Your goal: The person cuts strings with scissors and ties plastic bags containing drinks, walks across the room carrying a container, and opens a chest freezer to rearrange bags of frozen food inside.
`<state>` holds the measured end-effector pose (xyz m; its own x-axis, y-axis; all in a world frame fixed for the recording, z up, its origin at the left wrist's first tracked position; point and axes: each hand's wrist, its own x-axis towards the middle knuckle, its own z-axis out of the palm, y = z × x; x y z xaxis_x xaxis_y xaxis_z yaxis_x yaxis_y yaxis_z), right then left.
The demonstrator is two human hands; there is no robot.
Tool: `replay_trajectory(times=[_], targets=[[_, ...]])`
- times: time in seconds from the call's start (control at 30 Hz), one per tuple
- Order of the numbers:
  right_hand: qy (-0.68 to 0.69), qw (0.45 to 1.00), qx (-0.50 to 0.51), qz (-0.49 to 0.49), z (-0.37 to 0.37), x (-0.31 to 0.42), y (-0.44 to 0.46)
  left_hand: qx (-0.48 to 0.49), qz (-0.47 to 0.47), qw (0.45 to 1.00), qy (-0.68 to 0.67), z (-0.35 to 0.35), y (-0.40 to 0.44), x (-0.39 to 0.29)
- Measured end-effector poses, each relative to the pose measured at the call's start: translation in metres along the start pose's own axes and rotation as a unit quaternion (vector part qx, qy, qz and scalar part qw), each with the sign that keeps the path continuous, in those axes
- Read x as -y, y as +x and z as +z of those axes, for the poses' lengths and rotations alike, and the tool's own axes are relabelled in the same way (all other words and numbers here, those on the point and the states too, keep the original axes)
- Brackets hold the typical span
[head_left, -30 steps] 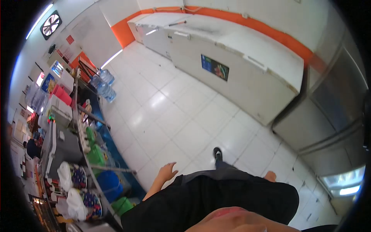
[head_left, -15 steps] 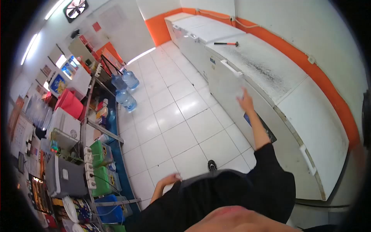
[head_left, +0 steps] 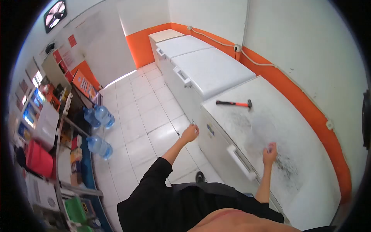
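Note:
My right hand [head_left: 270,154] is over the lid of the near chest freezer [head_left: 309,193], fingers closed. A pale, see-through patch [head_left: 262,130] shows just beyond its fingertips; whether this is a thin sheet in the hand I cannot make out. Dark smudges [head_left: 286,166] mark the lid beside that hand. A hammer [head_left: 235,103] with a black and orange handle lies farther back on the same lid. In front of the freezer's side, my left hand [head_left: 190,133] hangs in the air with its fingers curled, and nothing shows in it.
More white chest freezers [head_left: 212,71] line the orange and white wall. Large water bottles [head_left: 99,147] stand on the tiled floor [head_left: 150,154]. At the left, a metal rack [head_left: 79,189] holds a red bin [head_left: 39,158] and green containers [head_left: 75,208]. A freezer handle [head_left: 241,162] juts out near me.
I have turned and come closer to the freezers and the hammer. My right hand has moved from before the freezer's side to above its lid; my left hand has risen forward.

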<state>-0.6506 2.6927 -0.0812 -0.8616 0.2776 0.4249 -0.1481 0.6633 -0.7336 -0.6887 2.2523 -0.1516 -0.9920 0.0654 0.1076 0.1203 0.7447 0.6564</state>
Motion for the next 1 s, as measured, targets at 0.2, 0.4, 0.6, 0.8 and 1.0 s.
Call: replay_trajectory(times=[0.2,0.4,0.6,0.8,1.0], targets=[[-0.136,0.962,0.231,0.045,0.003,0.095,0.044,-0.030,0.018,0.992,0.119,-0.094,0.204,0.145],[-0.158,0.983,-0.070,0.057,0.071,0.229,0.096,0.081,0.234,0.905,0.346,-0.150,0.412,0.267],[0.137,0.975,0.041,0.170,0.300,0.280,0.204,0.390,0.424,0.772,0.267,-0.183,0.553,0.361],[0.070,0.984,0.081,0.140,0.366,0.351,0.249,0.580,0.417,0.582,0.388,-0.208,0.582,0.284],[0.005,0.990,0.007,0.140,0.339,0.460,0.193,0.444,0.489,0.693,0.290,-0.392,0.692,0.078]])
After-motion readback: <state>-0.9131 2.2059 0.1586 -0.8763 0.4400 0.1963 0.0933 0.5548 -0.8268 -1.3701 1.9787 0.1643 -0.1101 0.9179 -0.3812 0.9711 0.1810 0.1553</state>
